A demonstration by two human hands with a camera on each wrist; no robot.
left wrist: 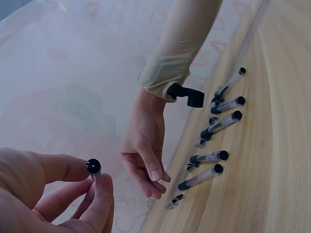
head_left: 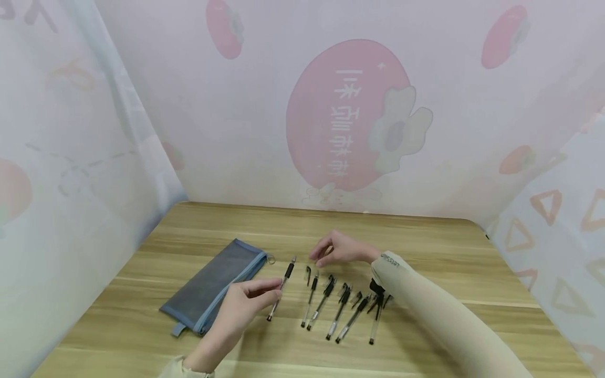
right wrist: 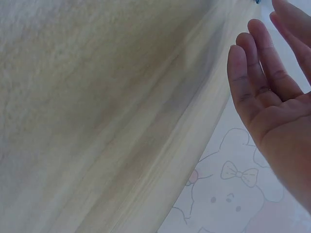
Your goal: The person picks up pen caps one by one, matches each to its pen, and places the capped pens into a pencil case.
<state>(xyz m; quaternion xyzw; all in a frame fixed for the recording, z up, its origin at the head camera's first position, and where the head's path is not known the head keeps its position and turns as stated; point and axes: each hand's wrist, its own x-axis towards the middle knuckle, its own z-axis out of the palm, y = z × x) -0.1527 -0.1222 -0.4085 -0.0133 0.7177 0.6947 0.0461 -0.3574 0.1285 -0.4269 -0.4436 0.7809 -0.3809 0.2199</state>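
Observation:
My left hand [head_left: 243, 304] pinches a clear-barrelled pen [head_left: 289, 270] with a black grip, its bare tip pointing away from me. In the left wrist view the black end [left wrist: 93, 166] of that pen sticks out between thumb and fingers. My right hand [head_left: 341, 249] hovers over the table to the right of the pen tip, fingers loosely bent and holding nothing. Just below it lies a black pen cap [head_left: 309, 275], close to the tip of an uncapped pen [head_left: 309, 301]. In the right wrist view the right hand's palm [right wrist: 282, 116] shows bare.
Several more uncapped pens [head_left: 338, 315] lie in a row to the right, with caps [head_left: 357, 298] near their tips. A grey mesh pencil case [head_left: 215, 281] with blue edging lies left of the left hand. Printed curtains [head_left: 246, 157] stand around the wood-grain table [head_left: 416, 236].

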